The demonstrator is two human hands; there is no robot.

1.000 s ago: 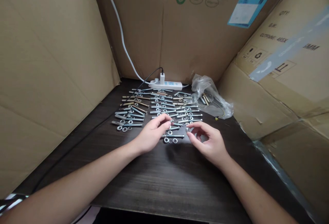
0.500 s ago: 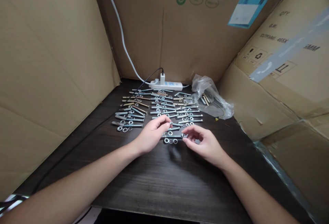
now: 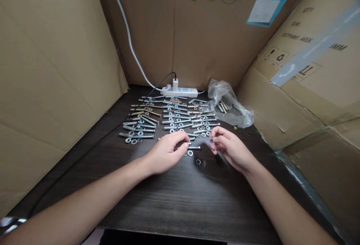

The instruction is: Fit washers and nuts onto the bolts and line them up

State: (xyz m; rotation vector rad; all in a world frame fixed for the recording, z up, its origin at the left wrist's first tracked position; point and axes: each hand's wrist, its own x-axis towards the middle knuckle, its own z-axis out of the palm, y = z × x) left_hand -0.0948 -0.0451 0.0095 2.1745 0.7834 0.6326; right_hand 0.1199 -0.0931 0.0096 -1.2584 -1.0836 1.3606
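My left hand [image 3: 170, 151] is over the near end of the middle column of bolts, its thumb and forefinger curled almost together. A tiny metallic bit shows at the fingertips; what it is I cannot make out. To the right, my right hand [image 3: 229, 148] is raised off the table, pinching a small metal piece [image 3: 212, 140], perhaps a nut. Between the hands lies a silver bolt [image 3: 194, 148], partly covered by my left hand. Just in front of it is a flat washer [image 3: 190, 153], and a thin ring [image 3: 198, 162] lies by itself closer to me.
Several rows of bolts with sleeves, nuts and washers [image 3: 140, 130] cover the dark table [image 3: 168, 203]. Behind them is a white power strip [image 3: 182, 92] with cables. A clear plastic bag [image 3: 244, 113] holding metal parts lies at right. Cardboard walls [image 3: 146, 31] enclose the table.
My right hand has moved right and up, away from the bolt, with a small metal piece in its fingers. My left hand is slightly lower. A thin ring now lies apart from the washers.
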